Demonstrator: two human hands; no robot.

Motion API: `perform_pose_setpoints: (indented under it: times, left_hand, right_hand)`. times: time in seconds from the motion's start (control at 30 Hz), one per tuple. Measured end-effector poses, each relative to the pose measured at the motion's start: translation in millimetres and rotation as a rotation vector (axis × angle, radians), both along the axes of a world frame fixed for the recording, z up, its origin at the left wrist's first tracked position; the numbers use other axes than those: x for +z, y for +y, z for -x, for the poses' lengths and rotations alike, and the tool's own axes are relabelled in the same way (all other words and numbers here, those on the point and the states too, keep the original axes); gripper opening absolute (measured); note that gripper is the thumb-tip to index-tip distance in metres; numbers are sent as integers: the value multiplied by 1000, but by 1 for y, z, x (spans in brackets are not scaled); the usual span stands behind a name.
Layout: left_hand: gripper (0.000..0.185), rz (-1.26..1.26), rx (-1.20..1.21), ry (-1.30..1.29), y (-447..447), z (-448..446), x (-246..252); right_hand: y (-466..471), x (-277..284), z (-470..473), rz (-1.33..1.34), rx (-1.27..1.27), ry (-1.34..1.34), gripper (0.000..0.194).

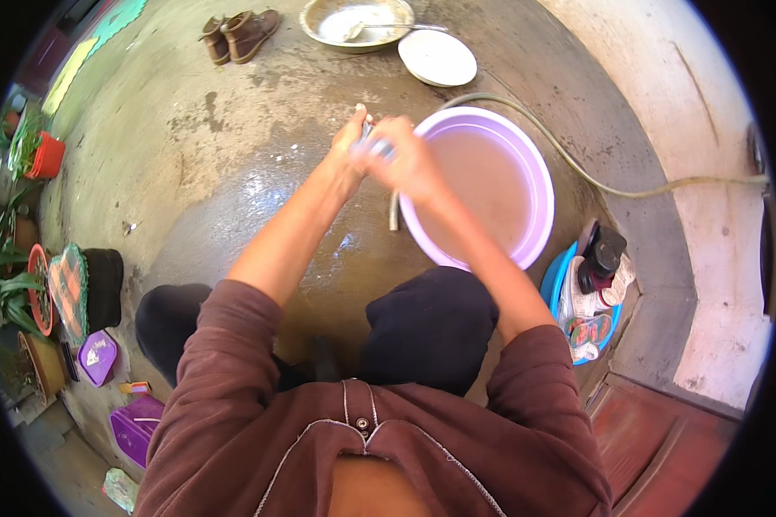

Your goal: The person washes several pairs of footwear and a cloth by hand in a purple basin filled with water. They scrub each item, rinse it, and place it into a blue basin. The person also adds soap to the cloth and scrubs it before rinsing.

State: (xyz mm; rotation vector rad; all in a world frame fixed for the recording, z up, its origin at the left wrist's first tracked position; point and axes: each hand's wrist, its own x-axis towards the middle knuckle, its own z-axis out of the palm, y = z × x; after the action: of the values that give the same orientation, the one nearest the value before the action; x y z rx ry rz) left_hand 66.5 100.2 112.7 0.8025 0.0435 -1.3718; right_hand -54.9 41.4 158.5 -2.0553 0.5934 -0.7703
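Observation:
My left hand (pixel 349 142) and my right hand (pixel 404 158) meet in front of me, over the wet concrete floor, just left of a lilac plastic basin (pixel 543 187). Both are closed around a small grey-blue object (pixel 381 148), blurred and largely covered by my fingers; its kind cannot be told. The right hand is smeared by motion and partly overlaps the left. Cloudy brownish water (pixel 475 187) fills much of the basin. Behind and beside it runs a hose (pixel 556 145), whose cut end points down at the basin's left side.
Ahead lie a metal basin (pixel 310 29) with a long-handled utensil, a white round lid or plate (pixel 438 58) and brown shoes (pixel 249 35). A blue tub (pixel 548 284) of footwear stands right, near the wall. Potted plants (pixel 44 155), a purple container (pixel 132 426) and a black stool (pixel 103 287) line the left.

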Motion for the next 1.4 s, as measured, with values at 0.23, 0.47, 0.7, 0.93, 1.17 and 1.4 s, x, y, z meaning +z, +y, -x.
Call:
perform_pose_setpoints:
  times: [0.23, 0.47, 0.7, 0.93, 1.17, 1.4]
  left_hand:
    - [27, -87, -109, -78, -53, 108, 7]
    - [28, -30, -6, -85, -77, 101, -44]
    - [32, -189, -265, -316, -64, 123, -73]
    - [55, -501, -284, -217, -59, 139, -112]
    - [52, -475, -239, 93, -66, 130, -166]
    - [24, -317, -2, 133, -94, 200, -110]
  right_hand:
    - [-67, -32, 51, 115, -591, 23, 19]
    - [3, -44, 68, 157, -495, -279, 10]
    - [-91, -122, 133, -83, -664, 186, 18]
    - [-83, -204, 179, -8, -512, 424, 35]
    - [1, -120, 139, -440, -216, 159, 19]
    - [-69, -121, 132, -157, -779, 233, 27]
